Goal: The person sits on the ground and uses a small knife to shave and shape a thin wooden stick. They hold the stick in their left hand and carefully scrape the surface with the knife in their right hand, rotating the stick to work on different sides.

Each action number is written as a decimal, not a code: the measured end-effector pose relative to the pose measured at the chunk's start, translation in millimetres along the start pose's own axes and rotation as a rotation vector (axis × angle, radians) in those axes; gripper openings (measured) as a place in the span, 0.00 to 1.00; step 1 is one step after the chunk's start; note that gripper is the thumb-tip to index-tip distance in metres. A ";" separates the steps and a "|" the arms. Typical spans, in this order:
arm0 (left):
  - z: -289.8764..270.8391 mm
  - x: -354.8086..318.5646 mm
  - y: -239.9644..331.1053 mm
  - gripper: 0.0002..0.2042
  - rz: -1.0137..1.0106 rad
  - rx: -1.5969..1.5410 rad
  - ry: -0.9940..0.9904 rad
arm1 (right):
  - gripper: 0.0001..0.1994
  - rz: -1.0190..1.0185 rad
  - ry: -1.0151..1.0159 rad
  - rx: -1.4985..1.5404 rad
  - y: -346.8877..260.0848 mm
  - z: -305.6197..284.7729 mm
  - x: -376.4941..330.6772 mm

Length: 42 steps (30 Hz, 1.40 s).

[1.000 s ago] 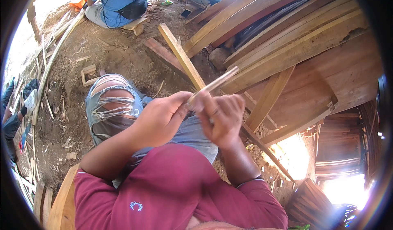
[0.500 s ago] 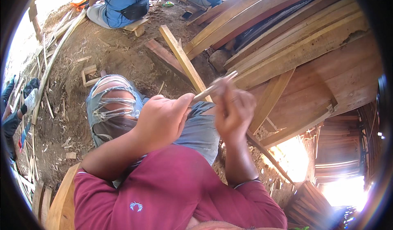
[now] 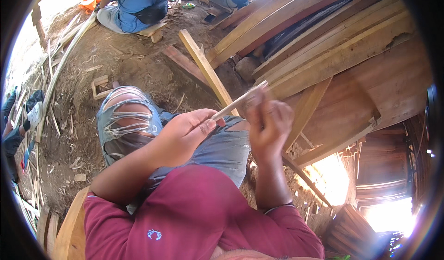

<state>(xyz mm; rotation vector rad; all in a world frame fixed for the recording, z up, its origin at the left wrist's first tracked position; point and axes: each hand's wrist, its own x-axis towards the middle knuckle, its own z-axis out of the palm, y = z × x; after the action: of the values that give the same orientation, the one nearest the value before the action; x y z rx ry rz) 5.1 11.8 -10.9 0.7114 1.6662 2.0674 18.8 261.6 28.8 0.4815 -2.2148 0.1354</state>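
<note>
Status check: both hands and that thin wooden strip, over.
Left hand gripping the thin wooden strip at its lower end. Right hand against its middle, blurred. Nothing between hands.

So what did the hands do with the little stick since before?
The right hand slid up along the thin wooden stick toward its far tip, and the stick tilted a bit steeper. The left hand kept its grip on the near end, over the torn jeans.

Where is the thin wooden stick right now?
In the head view, the stick is near the centre, held between the left hand and right hand, above the knee in torn jeans.
</note>
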 end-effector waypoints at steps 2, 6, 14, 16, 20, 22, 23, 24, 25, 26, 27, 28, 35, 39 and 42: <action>-4.1 -2.1 4.2 0.17 -0.132 -0.177 -0.069 | 0.26 0.042 0.024 -0.023 7.9 1.3 -3.6; -4.8 -3.6 4.8 0.17 -0.188 -0.362 -0.114 | 0.27 -0.120 -0.074 0.169 -25.7 -5.7 -9.3; -0.9 -4.8 4.0 0.16 -0.137 -0.218 -0.058 | 0.26 -0.081 -0.051 0.169 -28.5 -5.5 -9.9; 3.1 -5.0 8.2 0.13 -0.041 -0.054 0.029 | 0.26 -0.162 -0.132 0.179 -25.7 -7.6 -6.2; 1.9 -5.9 18.1 0.13 -0.060 0.199 0.018 | 0.25 0.106 0.072 0.004 8.1 -2.5 -1.5; 3.9 -7.5 23.9 0.10 -0.039 0.330 0.031 | 0.25 -0.054 -0.050 0.109 -15.7 -5.9 -8.9; 4.4 -7.5 19.9 0.10 0.034 0.361 0.062 | 0.26 -0.132 -0.111 0.160 -28.3 -6.8 -12.3; 5.7 -6.2 13.7 0.09 0.109 0.388 0.097 | 0.27 -0.144 -0.126 0.250 -34.3 -7.2 -11.6; 6.7 -5.3 10.8 0.08 0.184 0.414 0.132 | 0.27 -0.101 -0.082 0.178 -27.1 -4.9 -11.1; 7.2 -5.7 10.9 0.08 0.172 0.450 0.131 | 0.27 -0.058 -0.038 0.107 -12.2 0.0 -10.1; 7.5 -5.9 14.0 0.07 0.160 0.485 0.132 | 0.27 -0.018 0.006 0.035 0.5 2.4 -7.0; 7.6 -5.9 15.8 0.06 0.149 0.519 0.134 | 0.27 0.086 0.023 -0.008 9.5 0.4 -4.3; 6.9 -6.5 0.1 0.08 0.357 0.777 0.202 | 0.28 -0.117 -0.092 0.167 -21.9 -5.6 -3.4; 9.0 -7.2 1.7 0.11 0.372 0.854 0.212 | 0.25 0.137 0.025 0.033 2.8 0.8 -3.4; 7.7 -6.2 3.1 0.11 0.464 0.922 0.220 | 0.25 -0.119 -0.104 0.253 -33.5 -8.5 -2.1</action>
<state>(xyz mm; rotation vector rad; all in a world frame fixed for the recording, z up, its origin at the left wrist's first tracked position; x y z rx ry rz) 14.8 13.4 -7.5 1.2689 2.8332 1.5737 39.1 233.6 30.4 0.7734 -2.2741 0.3363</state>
